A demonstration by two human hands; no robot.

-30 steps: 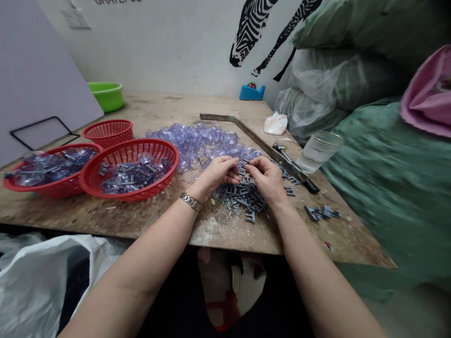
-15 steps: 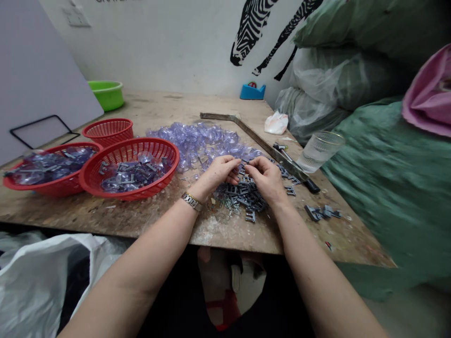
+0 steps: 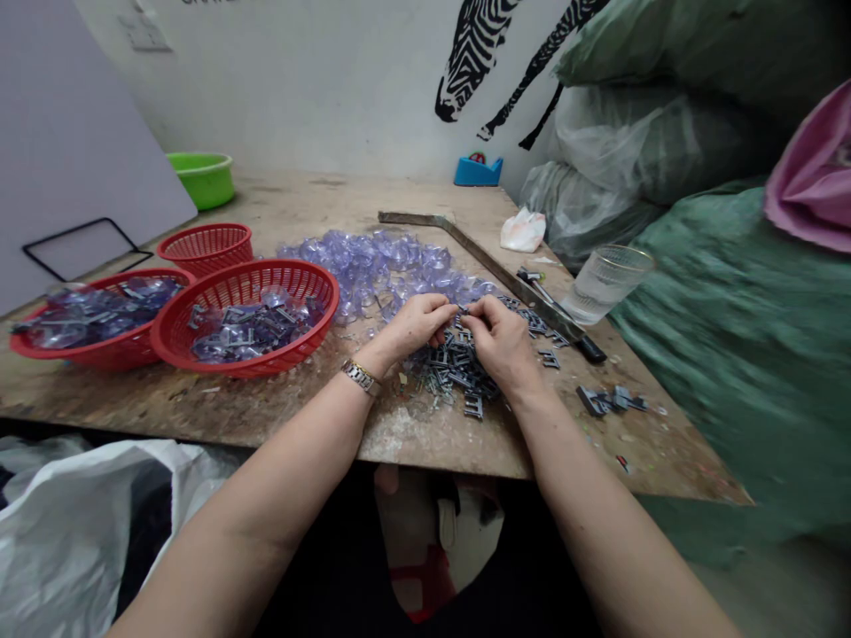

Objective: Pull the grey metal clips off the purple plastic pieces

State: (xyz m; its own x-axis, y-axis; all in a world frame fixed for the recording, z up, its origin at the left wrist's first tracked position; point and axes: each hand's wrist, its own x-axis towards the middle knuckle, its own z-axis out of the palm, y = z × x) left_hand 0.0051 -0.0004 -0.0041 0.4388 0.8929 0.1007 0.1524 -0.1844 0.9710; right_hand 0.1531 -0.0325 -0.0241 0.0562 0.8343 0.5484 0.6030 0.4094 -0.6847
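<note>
My left hand [image 3: 420, 322], with a metal watch on its wrist, is closed, thumb and fingers pinched together. Facing it, my right hand [image 3: 500, 340] is closed in a pinch too, its fingertips almost meeting the left ones. A small dark bit shows between the fingertips, too small to name. Below both hands lies a heap of grey plastic H-shaped clips [image 3: 458, 368], partly covered by the right hand. Just behind them spreads a pile of clear purplish plastic domed pieces [image 3: 376, 266].
Red baskets [image 3: 245, 361] on the left hold clear pieces and grey clips. A bent metal bar [image 3: 479, 257] crosses the table behind my right hand, near a glass of water [image 3: 602, 288]. Grey blocks [image 3: 608, 400] lie at right. Green sacks [image 3: 731, 354] flank the table's right edge.
My fingertips have drawn slightly closer together over the clips, and the right fingers have closed in a little. The baskets and piles look the same.
</note>
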